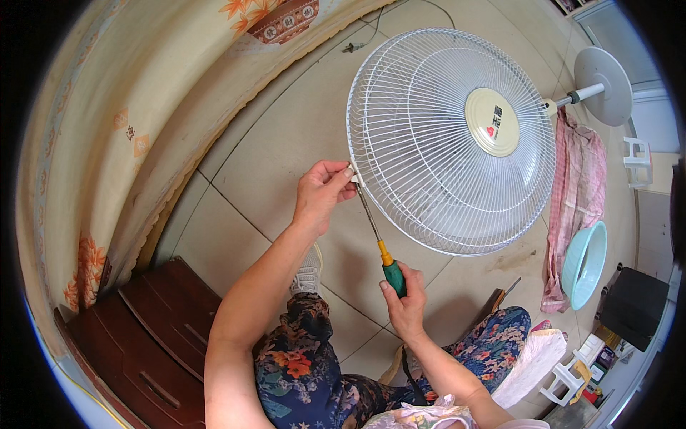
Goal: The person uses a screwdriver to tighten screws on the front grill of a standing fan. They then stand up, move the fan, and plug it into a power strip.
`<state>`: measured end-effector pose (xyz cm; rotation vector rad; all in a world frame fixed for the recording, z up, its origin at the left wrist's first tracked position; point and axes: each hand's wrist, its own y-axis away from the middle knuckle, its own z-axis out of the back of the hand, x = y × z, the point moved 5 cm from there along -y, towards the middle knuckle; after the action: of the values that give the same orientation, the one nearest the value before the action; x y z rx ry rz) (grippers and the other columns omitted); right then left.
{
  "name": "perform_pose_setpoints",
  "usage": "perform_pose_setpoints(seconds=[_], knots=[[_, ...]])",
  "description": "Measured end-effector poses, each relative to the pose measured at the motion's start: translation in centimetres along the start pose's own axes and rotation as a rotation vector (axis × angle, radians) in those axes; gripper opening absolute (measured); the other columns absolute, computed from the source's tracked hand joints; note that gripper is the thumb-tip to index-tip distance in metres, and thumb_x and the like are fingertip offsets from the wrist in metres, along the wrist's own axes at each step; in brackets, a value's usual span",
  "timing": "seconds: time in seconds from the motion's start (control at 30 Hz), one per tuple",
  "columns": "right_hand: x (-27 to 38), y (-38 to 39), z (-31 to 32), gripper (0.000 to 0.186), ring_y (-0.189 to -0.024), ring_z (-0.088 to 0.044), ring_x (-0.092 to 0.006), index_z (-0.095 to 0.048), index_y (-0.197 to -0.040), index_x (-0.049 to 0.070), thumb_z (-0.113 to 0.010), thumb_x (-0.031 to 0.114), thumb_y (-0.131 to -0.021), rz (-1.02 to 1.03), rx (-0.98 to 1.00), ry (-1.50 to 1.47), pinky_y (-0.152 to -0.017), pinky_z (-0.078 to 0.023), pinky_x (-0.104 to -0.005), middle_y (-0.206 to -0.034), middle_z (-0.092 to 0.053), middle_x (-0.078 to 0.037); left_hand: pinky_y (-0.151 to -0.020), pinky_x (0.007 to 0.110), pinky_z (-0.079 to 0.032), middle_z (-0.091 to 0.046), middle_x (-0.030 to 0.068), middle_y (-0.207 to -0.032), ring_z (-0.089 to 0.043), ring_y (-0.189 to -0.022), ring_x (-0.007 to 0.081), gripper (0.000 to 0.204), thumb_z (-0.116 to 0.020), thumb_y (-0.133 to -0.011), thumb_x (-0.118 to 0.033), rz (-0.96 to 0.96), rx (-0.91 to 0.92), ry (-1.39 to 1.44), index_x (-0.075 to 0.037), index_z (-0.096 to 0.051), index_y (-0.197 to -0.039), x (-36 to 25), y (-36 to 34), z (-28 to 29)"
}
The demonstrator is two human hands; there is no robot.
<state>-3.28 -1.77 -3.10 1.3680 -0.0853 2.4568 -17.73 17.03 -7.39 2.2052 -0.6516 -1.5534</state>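
A standing fan with a round white wire guard [421, 136] lies tipped over on the floor in front of me, its pole and round base off to the right. My left hand [321, 193] pinches a small white clip [354, 176] at the left rim of the guard. In my right hand [405, 300] is a screwdriver [392, 275] with a green and yellow handle. Its long shaft points up and left, and the tip meets the rim beside my left fingertips. The tip itself is partly hidden by the clip and fingers.
A pink checked cloth [572, 193] lies right of the fan, with a light blue basin [584, 264] on it. White stools [564, 382] and a black box-like object [634, 307] stand farther right. At left are a patterned curtain [171, 86] and dark wooden furniture [143, 343]. A power plug [350, 48] lies behind the fan.
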Motion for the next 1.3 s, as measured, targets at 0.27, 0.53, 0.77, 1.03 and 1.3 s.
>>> perform_pose_setpoints(seconds=[0.27,0.53,0.77,1.03,1.3], knots=[[-3.0,1.3,-1.2,0.031,-0.07,-0.055,-0.0169,-0.051,-0.112,0.006,-0.058,0.013,-0.083,-0.629,0.146,-0.913,-0.053,-0.042,-0.0247,-0.091,-0.057,-0.012,-0.067,0.025,-0.05,-0.059,0.0057,-0.085,-0.056,-0.071,0.0113,0.017,-0.058,-0.084,-0.01,-0.029,0.005,-0.019,0.0,-0.052,-0.097,-0.1,0.0,-0.1],[-2.2,0.9,-1.6,0.028,-0.071,-0.056,-0.0149,-0.048,-0.108,0.007,-0.059,0.013,-0.083,-0.674,0.171,-1.052,-0.052,-0.042,-0.0235,-0.093,-0.056,-0.012,-0.067,0.025,-0.049,-0.059,0.0064,-0.085,-0.056,-0.071,0.0118,0.017,-0.055,-0.084,-0.008,-0.054,-0.017,-0.021,0.0,-0.052,-0.099,-0.3,0.0,-0.3],[-3.4,1.6,-1.7,0.039,-0.073,-0.052,-0.0114,-0.048,-0.11,0.004,-0.065,0.003,-0.075,-0.512,0.123,-0.817,-0.056,-0.043,-0.0234,-0.095,-0.054,-0.006,-0.066,0.025,-0.049,-0.059,0.0076,-0.086,-0.056,-0.068,0.0117,0.02,-0.053,-0.085,-0.006,-0.265,-0.079,-0.123,0.001,-0.051,-0.103,-0.3,0.8,-0.7],[-4.1,1.1,-1.5,0.036,-0.074,-0.052,-0.0102,-0.05,-0.109,0.001,-0.065,0.005,-0.077,-0.418,0.006,-0.585,-0.06,-0.045,-0.023,-0.094,-0.056,-0.006,-0.066,0.027,-0.047,-0.058,0.0051,-0.085,-0.054,-0.073,0.0128,0.016,-0.057,-0.083,-0.013,0.074,-0.073,0.136,-0.003,-0.053,-0.095,0.1,0.2,-0.7],[-3.0,1.5,-2.2,0.034,-0.074,-0.053,-0.0143,-0.046,-0.112,0.006,-0.059,0.021,-0.084,-0.904,0.225,-1.359,-0.052,-0.041,-0.0206,-0.094,-0.057,-0.012,-0.067,0.027,-0.044,-0.055,0.0005,-0.081,-0.05,-0.074,0.0106,0.015,-0.06,-0.082,-0.016,0.185,-0.051,0.252,-0.007,-0.053,-0.092,0.7,0.1,-0.6]])
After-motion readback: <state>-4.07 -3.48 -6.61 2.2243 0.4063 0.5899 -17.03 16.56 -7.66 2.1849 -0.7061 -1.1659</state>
